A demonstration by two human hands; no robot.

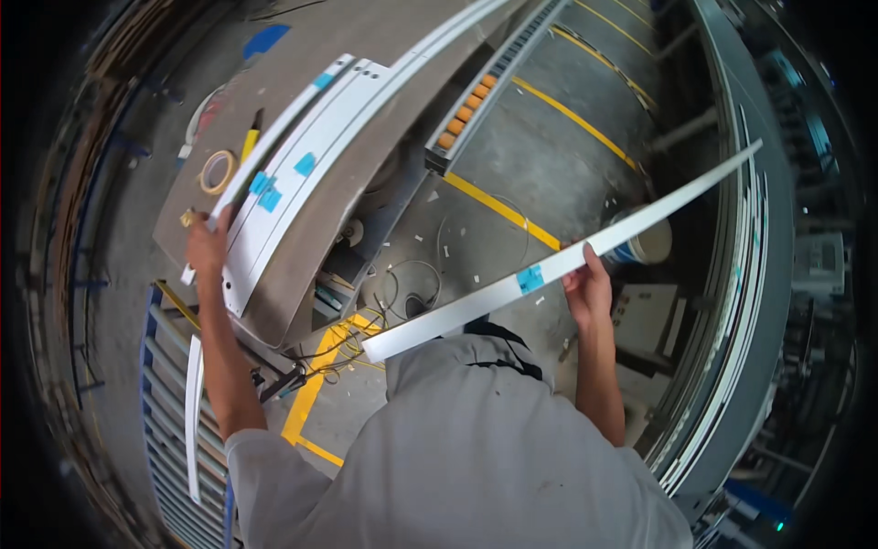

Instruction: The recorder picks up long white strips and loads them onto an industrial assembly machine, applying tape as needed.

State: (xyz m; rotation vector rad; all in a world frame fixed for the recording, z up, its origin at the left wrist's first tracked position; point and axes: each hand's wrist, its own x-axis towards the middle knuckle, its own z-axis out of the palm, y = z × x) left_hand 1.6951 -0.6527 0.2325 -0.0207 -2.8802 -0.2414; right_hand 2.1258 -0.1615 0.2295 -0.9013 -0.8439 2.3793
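My right hand (pixel 591 288) is closed around a long, narrow white strip (pixel 466 311), which slants across the front of my body with its far end up at the right. A piece of blue tape (pixel 530 279) is stuck to it left of my fingers. At the left, my left hand (pixel 208 245) grips the near end of another narrow white strip (pixel 274 137) on the workbench. Beside that lie wider white panels (pixel 302 192) with holes at their ends and bits of blue tape (pixel 265 197) on them. A small yellowish-brown piece (pixel 189 218) shows by my left fingers; its kind is unclear.
On the brown workbench (pixel 174 206) lie a tape roll (pixel 218 172) and a yellow-handled cutter (pixel 251 142). A conveyor with orange rollers (pixel 468 110) stands beyond. A roller rack (pixel 178 403) is at lower left, a bucket (pixel 651 240) and a long machine rail (pixel 732 366) at right. Cables (pixel 343 343) cross the floor.
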